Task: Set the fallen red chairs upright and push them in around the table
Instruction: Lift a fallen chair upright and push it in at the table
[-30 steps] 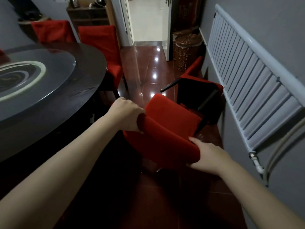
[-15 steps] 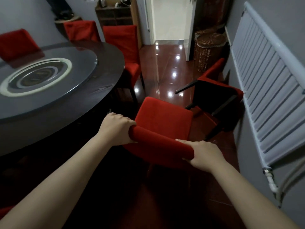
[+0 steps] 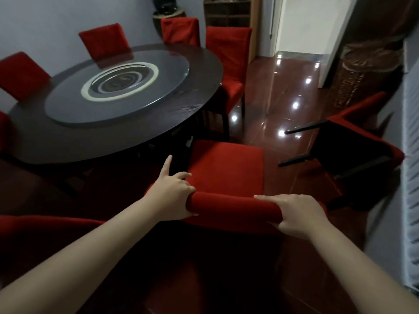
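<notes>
A red chair [image 3: 226, 168] stands upright in front of me, its seat facing the round dark table [image 3: 181, 123]. My left hand [image 3: 174, 196] holds the left end of its backrest top, with the index finger stretched out. My right hand [image 3: 294, 214] grips the right end of the same backrest. A second red chair [image 3: 362, 141] lies tipped over on the floor at the right, its black legs pointing left.
Several red chairs [image 3: 229, 55] stand pushed in around the table, which carries a glass turntable [image 3: 118, 87]. A white radiator [image 3: 411, 177] lines the right wall. A wicker basket [image 3: 353, 82] stands by the doorway. Glossy red floor lies between table and fallen chair.
The chair in my hands has gone from tilted to upright and moved toward the table. My view has swung left. My left index finger now sticks out.
</notes>
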A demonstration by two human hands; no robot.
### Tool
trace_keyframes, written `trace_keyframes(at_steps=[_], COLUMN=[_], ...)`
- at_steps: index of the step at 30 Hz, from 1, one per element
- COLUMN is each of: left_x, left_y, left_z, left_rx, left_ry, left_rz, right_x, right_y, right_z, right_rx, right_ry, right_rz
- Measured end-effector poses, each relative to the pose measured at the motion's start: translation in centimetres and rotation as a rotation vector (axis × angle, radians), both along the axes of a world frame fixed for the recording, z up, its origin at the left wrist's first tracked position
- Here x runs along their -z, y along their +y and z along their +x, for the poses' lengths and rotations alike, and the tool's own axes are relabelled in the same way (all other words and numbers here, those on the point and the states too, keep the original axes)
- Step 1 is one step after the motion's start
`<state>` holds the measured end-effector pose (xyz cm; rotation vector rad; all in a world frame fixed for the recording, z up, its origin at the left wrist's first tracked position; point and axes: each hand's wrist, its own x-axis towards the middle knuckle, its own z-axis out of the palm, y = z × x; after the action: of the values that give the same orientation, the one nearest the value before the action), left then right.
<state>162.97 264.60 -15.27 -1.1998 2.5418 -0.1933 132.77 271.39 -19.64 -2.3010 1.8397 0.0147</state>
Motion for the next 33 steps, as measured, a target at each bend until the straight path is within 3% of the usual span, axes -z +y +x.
trace_keyframes(at_steps=[6,12,22,33], left_x=[1.3,1.8,2.6,4.3], left_y=[2.7,2.7,0.1,-0.2], left_z=[0.3,2.1,7.9,11.6], left_rx=[-0.087,-0.279,-0.346,-0.253], left_ry=[-0.016,0.057,0.237,0.421], left_rz=[-0.038,0.058,0.068,-0.012], right_x=[-0.3,-0.6,-1.3,-1.0], right_y=[-1.1,-3.4,-9.3,-10.5], right_z=[-0.8,1.2,6.8,9.6], right_rx=[-0.119,-0.192,-0.278,-0.247], right_ry=[0.043,0.057,0.090,0.067], right_rz=[-0.025,-0.029,-0.035,-0.008])
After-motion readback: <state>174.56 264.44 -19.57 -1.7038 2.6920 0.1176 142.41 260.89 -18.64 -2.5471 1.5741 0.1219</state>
